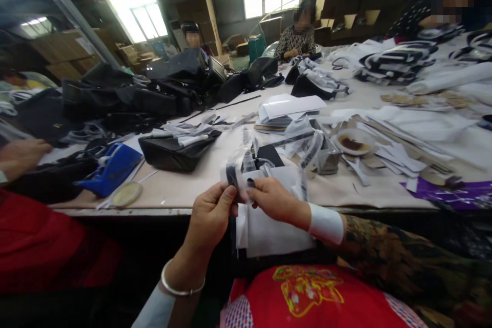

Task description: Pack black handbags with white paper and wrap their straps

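Note:
Both my hands meet at the table's front edge, around a black strap (231,174) partly covered in clear plastic wrap. My left hand (215,210) pinches the strap between thumb and fingers. Close beside it, my right hand (272,197) is closed on the plastic wrap (241,164); a small dark piece shows at its fingertips, too small to name. Under my right hand, a white sheet (274,233) hangs over the edge. Just beyond lies a black flat piece (270,156) among wrapped straps.
Left of me are a black bag (179,151), a blue holder (113,169) and a round lid (126,193). To the right stand a bowl of brown liquid (353,142) and cardboard strips (403,138). Black bags (154,87) pile up behind. A co-worker's hand (25,156) is at far left.

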Demonstrator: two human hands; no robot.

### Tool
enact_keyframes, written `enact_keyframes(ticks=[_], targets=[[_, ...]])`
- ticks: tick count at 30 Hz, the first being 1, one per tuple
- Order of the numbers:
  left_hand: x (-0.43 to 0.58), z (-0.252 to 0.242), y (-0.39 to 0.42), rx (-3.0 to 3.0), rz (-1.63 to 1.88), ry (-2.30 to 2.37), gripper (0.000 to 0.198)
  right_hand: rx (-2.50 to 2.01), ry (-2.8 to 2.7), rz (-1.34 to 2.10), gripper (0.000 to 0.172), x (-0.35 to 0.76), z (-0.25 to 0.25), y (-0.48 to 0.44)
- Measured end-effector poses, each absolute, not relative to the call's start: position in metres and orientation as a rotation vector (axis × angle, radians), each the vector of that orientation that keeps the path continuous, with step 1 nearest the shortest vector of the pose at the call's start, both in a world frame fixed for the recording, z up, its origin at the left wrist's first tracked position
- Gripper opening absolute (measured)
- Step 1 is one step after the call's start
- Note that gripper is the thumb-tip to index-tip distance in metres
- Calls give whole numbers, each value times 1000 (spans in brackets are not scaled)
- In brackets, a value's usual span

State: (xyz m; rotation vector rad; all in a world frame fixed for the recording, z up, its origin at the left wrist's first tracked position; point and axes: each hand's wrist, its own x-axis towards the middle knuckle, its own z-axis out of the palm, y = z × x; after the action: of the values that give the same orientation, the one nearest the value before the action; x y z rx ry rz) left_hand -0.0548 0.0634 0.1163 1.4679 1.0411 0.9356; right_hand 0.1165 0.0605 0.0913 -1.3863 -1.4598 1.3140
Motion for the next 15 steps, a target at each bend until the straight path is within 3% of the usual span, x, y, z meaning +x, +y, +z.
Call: enact_keyframes(ticks=[6,15], targets=[[-55,104,73,1337,824,1050,25,-1588,-2340,386,21,121,96,53],[-58,85,74,1019,547,1047,45,-1447,-2580,132,22,120,94,51]])
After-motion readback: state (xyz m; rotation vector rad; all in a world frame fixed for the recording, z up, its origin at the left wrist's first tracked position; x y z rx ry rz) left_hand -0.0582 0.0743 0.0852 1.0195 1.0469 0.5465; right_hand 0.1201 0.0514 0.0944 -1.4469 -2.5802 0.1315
